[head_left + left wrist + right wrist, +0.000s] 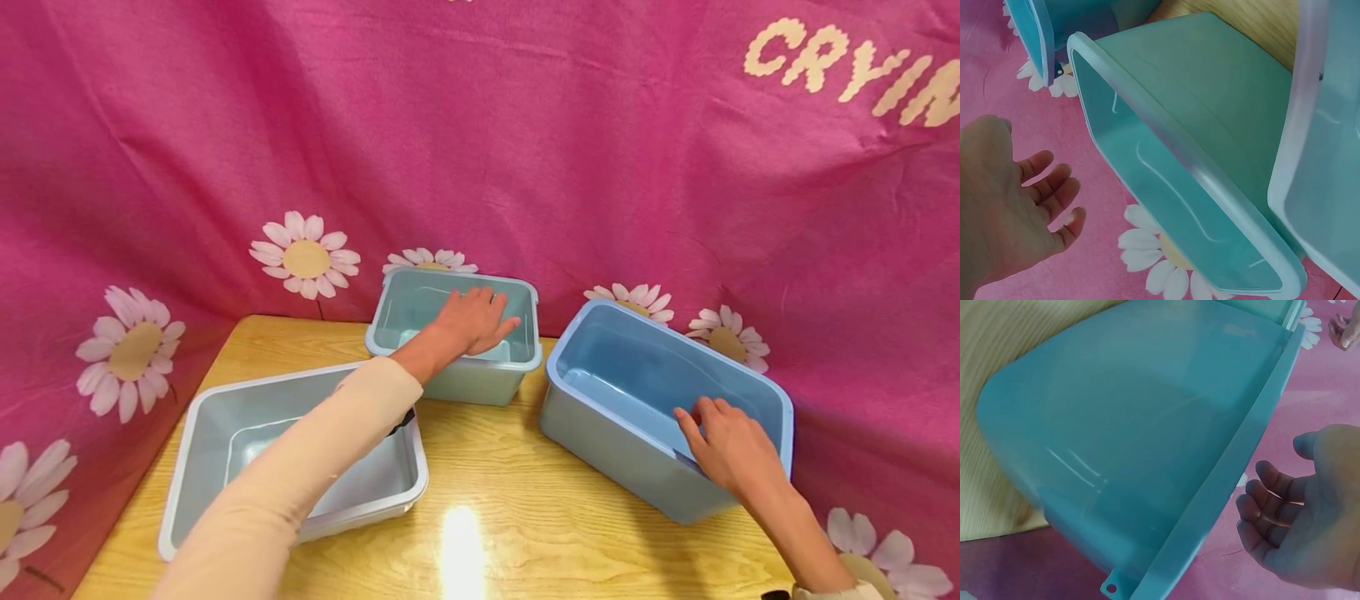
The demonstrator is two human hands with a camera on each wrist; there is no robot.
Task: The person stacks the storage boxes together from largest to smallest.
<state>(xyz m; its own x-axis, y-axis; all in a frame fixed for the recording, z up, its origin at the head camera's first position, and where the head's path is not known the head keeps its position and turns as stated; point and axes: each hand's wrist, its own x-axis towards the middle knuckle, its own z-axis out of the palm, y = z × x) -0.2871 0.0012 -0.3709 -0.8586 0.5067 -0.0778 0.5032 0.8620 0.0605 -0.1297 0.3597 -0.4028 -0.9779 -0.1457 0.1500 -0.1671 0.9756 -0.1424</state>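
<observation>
My left hand (pixel 476 321) reaches over the small grey-green plastic bin (pixel 472 385), fingers extended and holding nothing. In the left wrist view the same hand (pixel 1019 194) appears beside the bin's rim, apart from it, with fingers loosely bent. Above the near side of the blue bin (pixel 615 450) is my right hand (pixel 731 446), also holding nothing. The right wrist view has that hand (pixel 1310 512) a short way off the blue bin's rim (pixel 1210 490), its fingers relaxed. No objects show inside the visible parts of either bin.
A light grey bin (pixel 213 433) stands at the left of the wooden table (pixel 495 492), partly covered by my left sleeve (pixel 300 483). Behind the bins hangs a pink cloth (pixel 480 150) with white daisies, which also runs down both sides.
</observation>
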